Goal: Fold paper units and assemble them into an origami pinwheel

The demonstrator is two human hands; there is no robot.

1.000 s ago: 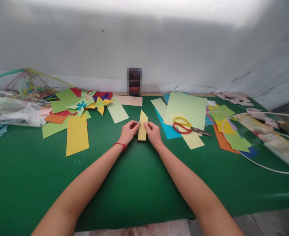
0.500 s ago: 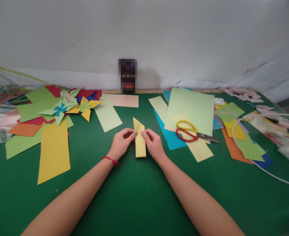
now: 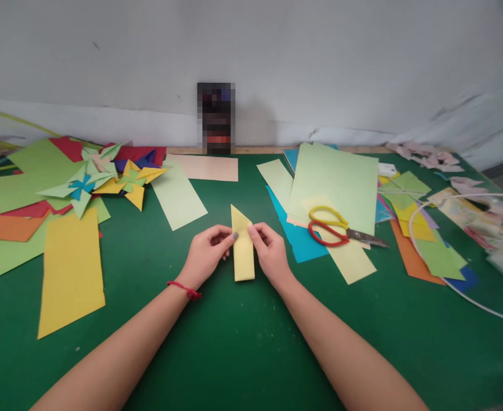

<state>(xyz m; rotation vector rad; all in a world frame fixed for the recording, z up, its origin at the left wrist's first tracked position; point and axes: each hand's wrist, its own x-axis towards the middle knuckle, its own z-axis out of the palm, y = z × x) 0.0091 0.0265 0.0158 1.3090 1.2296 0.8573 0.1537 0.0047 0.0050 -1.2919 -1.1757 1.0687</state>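
Note:
A narrow folded strip of pale yellow paper (image 3: 244, 260) stands between my hands at the middle of the green table (image 3: 234, 348). Its top end comes to a slanted point on the left side. My left hand (image 3: 208, 251) pinches the strip's left edge between thumb and fingers. On the opposite edge, my right hand (image 3: 272, 250) grips the paper just under the slanted fold. Both hands are closed, and some fingertips are hidden behind the strip. A red cord bracelet (image 3: 185, 289) circles my left wrist.
Scissors (image 3: 347, 231) with red and yellow handles lie on paper sheets (image 3: 337, 177) to the right. Folded paper stars (image 3: 131, 180) and a yellow sheet (image 3: 71, 271) lie left. A pixelated dark object (image 3: 216, 120) stands against the wall. A white cable (image 3: 469, 299) curves at right.
The view has shifted slightly, and the table items sit a little farther apart in it. Both hands keep hold of the paper strip, whose lower end appears slightly nearer to me.

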